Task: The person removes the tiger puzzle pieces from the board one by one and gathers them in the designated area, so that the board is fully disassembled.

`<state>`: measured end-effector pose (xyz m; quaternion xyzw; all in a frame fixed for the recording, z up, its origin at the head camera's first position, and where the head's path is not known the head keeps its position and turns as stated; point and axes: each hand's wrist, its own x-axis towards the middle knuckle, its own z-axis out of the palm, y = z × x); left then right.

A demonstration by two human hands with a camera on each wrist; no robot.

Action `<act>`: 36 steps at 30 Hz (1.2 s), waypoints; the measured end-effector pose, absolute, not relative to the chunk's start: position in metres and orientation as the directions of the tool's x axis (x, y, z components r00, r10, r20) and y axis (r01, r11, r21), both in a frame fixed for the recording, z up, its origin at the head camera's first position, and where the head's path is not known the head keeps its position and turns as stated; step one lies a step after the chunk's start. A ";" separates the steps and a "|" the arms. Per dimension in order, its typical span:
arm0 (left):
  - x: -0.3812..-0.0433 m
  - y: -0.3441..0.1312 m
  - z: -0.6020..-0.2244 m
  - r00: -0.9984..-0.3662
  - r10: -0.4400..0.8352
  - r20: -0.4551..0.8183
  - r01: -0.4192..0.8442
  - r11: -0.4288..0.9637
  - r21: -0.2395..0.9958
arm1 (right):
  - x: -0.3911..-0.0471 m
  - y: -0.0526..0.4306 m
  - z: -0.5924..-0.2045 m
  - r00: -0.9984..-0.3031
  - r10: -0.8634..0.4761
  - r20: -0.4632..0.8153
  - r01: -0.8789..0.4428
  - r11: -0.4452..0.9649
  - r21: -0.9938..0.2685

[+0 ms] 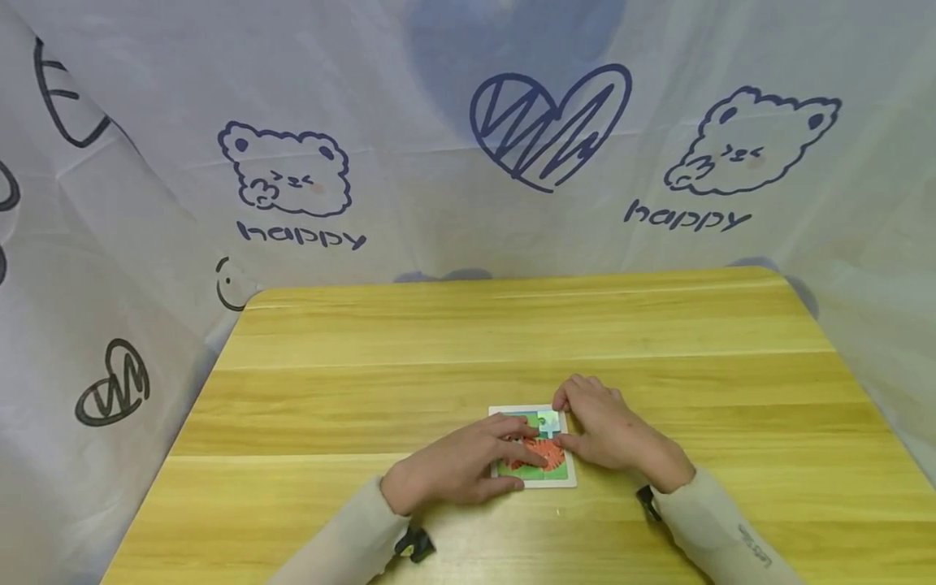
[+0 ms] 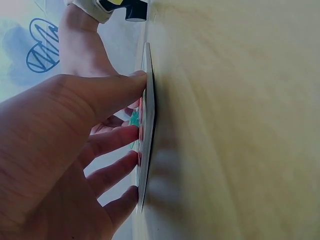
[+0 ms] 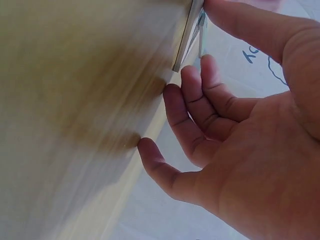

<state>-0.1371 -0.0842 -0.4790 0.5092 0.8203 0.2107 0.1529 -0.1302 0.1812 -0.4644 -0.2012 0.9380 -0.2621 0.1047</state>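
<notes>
A small jigsaw puzzle (image 1: 553,482) lies in a white-edged tray, with an orange striped animal on green. My left hand (image 1: 468,459) rests on it, fingers spread over the picture and thumb at the near edge; the left wrist view shows the fingertips (image 2: 131,132) against its face. At the far right corner, my right hand (image 1: 610,426) holds a pale green and blue puzzle piece (image 1: 548,422) between thumb and index finger. That piece tilts up from the tray in the right wrist view, while other right fingertips (image 3: 171,92) reach down by the table.
The wooden table (image 1: 366,341) has rounded far corners. White cloth (image 1: 417,195) with drawn bears and hearts hangs behind it and along the sides. Dark straps (image 1: 414,544) sit at both sleeve cuffs.
</notes>
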 end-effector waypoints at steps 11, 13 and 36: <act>-0.138 -0.084 -0.482 -0.415 0.910 0.008 0.805 0.362 0.470 | -0.137 0.182 -0.469 -0.913 -0.397 -0.089 -0.215 0.657 -0.723; -0.138 -0.084 -0.482 -0.416 0.910 0.006 0.805 0.364 0.468 | -0.137 0.183 -0.469 -0.923 -0.374 -0.085 -0.194 0.647 -0.738; -0.144 -0.084 -0.478 -0.455 0.890 -0.042 0.776 0.419 0.472 | -0.150 0.227 -0.462 -0.963 -0.249 -0.106 -0.079 0.635 -0.769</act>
